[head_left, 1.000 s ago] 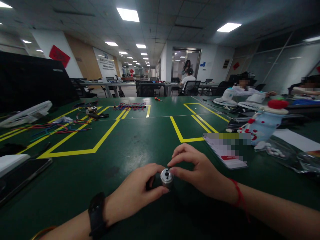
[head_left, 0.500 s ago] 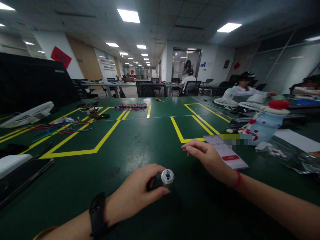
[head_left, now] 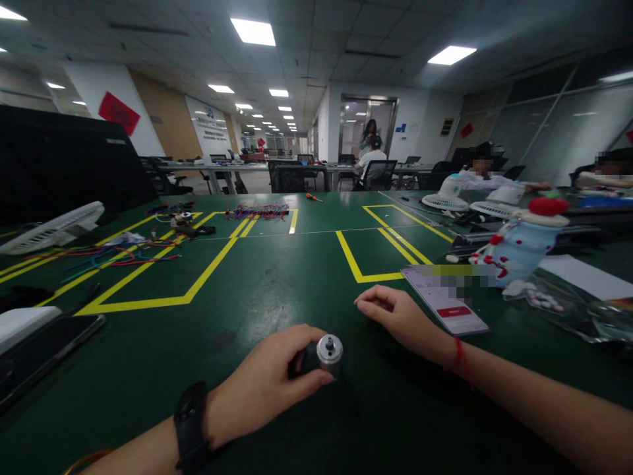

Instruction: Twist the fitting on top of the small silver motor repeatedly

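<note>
Between the thumb and fingers of my left hand is a small silver cylindrical motor. It stands upright, its round end face with a short central shaft turned up, and part of its side is hidden by the hand. My right hand is over the green table, to the right of and beyond the motor. Its fingers are loosely curled, thumb and index tips close together, with nothing visible in them. Just behind that hand lies a smartphone with its lit screen up.
Loose wires lie at the left, with a bundle of wires farther back. A dark phone is at the left edge. A screwdriver lies far back. On the right stand a blue snowman-like bottle and white fans. People sit beyond.
My right hand has drawn down and slightly left, away from the phone, its fingers curling in. My left hand keeps its hold on the motor with hardly any movement.
</note>
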Demonstrator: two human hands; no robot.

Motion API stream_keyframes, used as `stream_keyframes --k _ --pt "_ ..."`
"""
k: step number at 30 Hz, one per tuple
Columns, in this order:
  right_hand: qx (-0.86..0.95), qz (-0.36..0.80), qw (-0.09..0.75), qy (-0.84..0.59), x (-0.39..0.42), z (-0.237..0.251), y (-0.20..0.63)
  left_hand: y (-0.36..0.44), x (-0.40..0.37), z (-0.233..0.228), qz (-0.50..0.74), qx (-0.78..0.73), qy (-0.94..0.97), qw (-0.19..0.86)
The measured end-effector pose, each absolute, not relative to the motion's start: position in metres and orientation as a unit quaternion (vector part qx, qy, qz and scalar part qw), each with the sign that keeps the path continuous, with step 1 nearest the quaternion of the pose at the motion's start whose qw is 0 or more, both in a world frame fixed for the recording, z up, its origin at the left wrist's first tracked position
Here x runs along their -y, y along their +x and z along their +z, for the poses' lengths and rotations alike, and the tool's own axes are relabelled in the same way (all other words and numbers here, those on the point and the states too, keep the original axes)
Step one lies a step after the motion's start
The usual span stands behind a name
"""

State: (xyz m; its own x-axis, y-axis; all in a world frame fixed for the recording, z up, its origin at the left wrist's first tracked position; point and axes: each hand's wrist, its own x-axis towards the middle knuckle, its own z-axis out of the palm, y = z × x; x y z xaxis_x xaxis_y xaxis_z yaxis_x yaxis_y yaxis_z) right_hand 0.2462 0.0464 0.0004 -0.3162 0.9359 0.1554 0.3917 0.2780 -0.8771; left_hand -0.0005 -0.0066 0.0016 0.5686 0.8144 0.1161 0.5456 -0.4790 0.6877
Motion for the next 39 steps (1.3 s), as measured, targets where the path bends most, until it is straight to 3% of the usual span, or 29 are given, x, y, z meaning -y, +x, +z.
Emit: stream_keyframes --k 6,11,16,19,27,34,37,39 --pt "0.841 0.254 0.353 -0.321 -0.016 0.018 0.214 -0.001 0.005 -0.004 0.212 -0.418 0.832 0.296" --pt "0.805 0.269 0.406 -0.337 -0.022 0.023 0.225 -0.001 0.005 -0.003 0.209 -0.425 0.829 0.297" --pt "0.874 0.304 0.216 -0.311 -0.030 0.013 0.251 -0.001 0.005 0.000 0.205 -0.418 0.829 0.309" --pt "0.898 0.278 0.165 -0.297 -0.031 0.003 0.254 -0.001 0.005 -0.001 0.206 -0.419 0.829 0.306" --pt "0.886 0.305 0.187 -0.296 -0.029 0.005 0.252 0.000 0.005 0.000 0.203 -0.420 0.829 0.308" --pt "0.719 0.446 0.334 -0.416 -0.045 0.000 0.259 -0.002 0.006 0.003 0.205 -0.415 0.828 0.317" --pt "0.679 0.407 0.371 -0.485 -0.055 -0.004 0.263 -0.002 0.005 0.002 0.211 -0.411 0.828 0.317" --pt "0.732 0.356 0.335 -0.474 -0.055 -0.003 0.264 -0.002 0.005 0.001 0.213 -0.411 0.828 0.315"
